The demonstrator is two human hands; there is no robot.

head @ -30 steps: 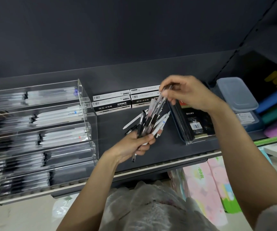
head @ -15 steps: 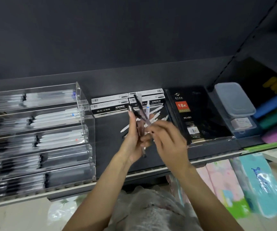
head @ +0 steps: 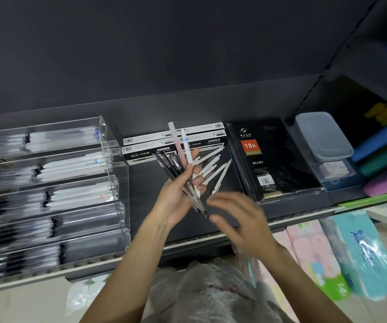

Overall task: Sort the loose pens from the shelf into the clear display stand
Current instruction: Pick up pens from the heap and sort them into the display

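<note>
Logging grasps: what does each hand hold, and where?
Left hand grips a fanned bunch of pens near their lower ends. Right hand is blurred, apparently empty.

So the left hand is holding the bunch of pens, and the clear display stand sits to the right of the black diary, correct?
Not quite. In the head view the left hand does grip the bunch of pens, but the clear display stand sits at the left end of the shelf, to the left of the black diary, not to its right.
</note>
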